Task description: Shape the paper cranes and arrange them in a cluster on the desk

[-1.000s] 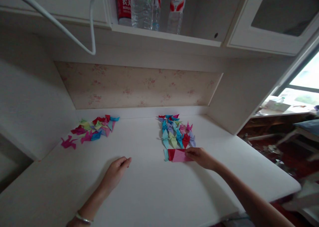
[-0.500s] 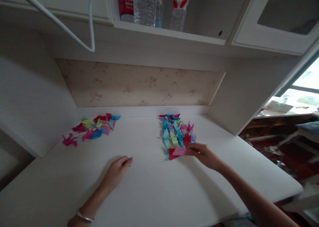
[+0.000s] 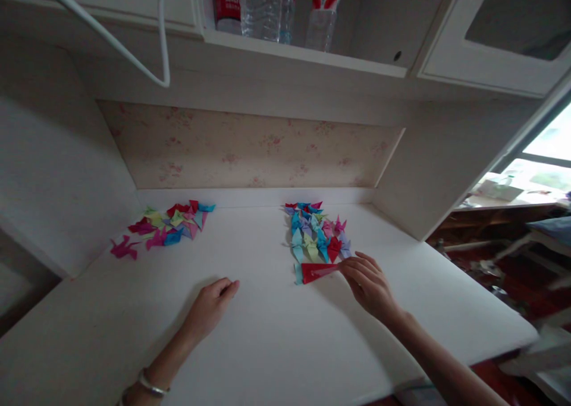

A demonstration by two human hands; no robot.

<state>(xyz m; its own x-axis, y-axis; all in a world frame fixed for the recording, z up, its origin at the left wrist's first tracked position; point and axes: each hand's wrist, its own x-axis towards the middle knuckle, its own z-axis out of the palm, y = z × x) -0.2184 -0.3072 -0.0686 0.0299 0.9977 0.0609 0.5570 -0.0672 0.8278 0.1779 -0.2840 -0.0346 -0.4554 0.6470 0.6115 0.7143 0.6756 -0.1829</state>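
My right hand (image 3: 368,284) pinches a pink folded paper crane (image 3: 328,269), seen nearly edge-on, at the front of the right-hand group. The pink crane overlaps a red folded paper crane (image 3: 311,271) lying on the white desk. Beside the red one, at its left, lies a light teal paper crane (image 3: 298,273). Behind them, close-set rows of coloured paper cranes (image 3: 311,248) run back toward the wall. My left hand (image 3: 214,299) rests on the desk, fingers curled closed, with nothing showing in it. A loose pile of paper cranes (image 3: 173,223) lies at the far left.
A magenta paper crane (image 3: 124,248) lies apart at the pile's left end. Plastic bottles (image 3: 263,10) stand on the shelf (image 3: 303,55) over the desk (image 3: 254,340). A white cable (image 3: 111,43) hangs at upper left. The desk's right edge drops toward the floor.
My right hand has shifted slightly right, its fingers straighter. The pink crane has turned to a narrower view, baring more of the red one. My left hand has stayed put.
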